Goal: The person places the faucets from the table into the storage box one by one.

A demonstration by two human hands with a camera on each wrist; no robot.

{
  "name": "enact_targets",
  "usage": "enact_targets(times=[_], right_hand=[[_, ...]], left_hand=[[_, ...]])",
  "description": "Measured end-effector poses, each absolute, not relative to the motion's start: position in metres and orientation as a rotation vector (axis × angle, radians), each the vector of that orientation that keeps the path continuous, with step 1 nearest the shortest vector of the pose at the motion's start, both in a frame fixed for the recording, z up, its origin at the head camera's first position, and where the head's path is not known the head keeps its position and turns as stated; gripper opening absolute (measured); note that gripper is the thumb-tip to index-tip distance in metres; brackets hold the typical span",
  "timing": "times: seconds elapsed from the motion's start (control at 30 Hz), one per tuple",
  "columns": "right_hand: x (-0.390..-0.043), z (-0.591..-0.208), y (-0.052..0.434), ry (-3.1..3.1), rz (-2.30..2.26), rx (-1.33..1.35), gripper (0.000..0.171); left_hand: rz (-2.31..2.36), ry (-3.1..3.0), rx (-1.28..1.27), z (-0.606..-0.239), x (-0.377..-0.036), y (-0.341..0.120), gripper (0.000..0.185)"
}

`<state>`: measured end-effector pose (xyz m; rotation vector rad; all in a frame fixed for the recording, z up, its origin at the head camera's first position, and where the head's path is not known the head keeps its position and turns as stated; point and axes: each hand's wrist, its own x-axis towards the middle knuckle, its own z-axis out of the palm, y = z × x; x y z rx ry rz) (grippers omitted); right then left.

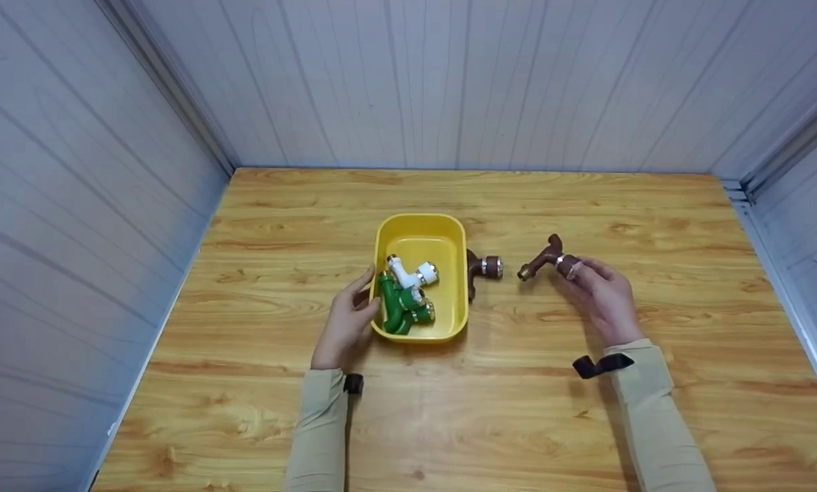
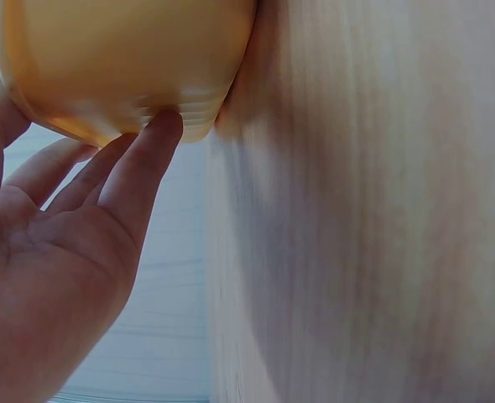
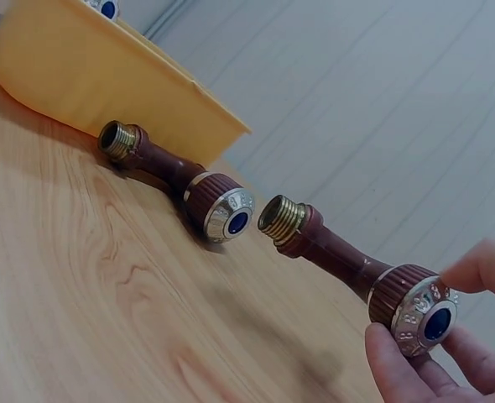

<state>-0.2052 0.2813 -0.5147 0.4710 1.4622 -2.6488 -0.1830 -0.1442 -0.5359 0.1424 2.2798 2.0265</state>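
Note:
A yellow plastic bin point(image 1: 455, 321) stands on the table, holding a white tap point(image 1: 405, 277) and two green taps point(image 1: 396, 311). My left hand point(image 1: 345, 320) grips the bin's left side, its thumb at the rim and its fingers against the outer wall point(image 2: 130, 59). Right of the bin, my right hand point(image 1: 608, 301) holds a brown tap point(image 1: 546, 260) by its ribbed knob. In the right wrist view this tap's brass threaded end point(image 3: 283, 220) points toward the bin, above the tabletop. A second brown tap point(image 1: 480, 268) lies against the bin's right side, partly hidden by the rim.
The wood-grain table point(image 1: 408, 410) is bordered by pale panel walls point(image 1: 422, 89) at the back and both sides. A dark strap piece point(image 1: 603, 365) sticks out at the right wrist, and another point(image 1: 353, 384) at the left.

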Motion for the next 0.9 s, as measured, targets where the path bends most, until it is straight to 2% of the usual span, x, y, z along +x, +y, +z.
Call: enact_targets(times=[0.27, 0.47, 0.77, 0.9], right_hand=[[-0.197, -0.512, 0.280, 1.571, -2.585, 0.415, 0.025], [-0.194, -0.507, 0.274, 1.594, -2.578, 0.378, 0.023], [-0.191, -0.497, 0.264, 1.568, -2.572, 0.388, 0.026], [-0.192, -0.495, 0.260, 1.533, -2.574, 0.380, 0.027]], left_hand=[[2.027, 2.334, 0.121, -0.540, -0.184, -0.143, 0.057], [2.011, 2.343, 0.110, -0.538, -0.184, -0.143, 0.057], [1.987, 2.297, 0.137, -0.517, -0.176, -0.142, 0.058], [1.979, 2.330, 0.105, -0.526, -0.179, -0.143, 0.058]])
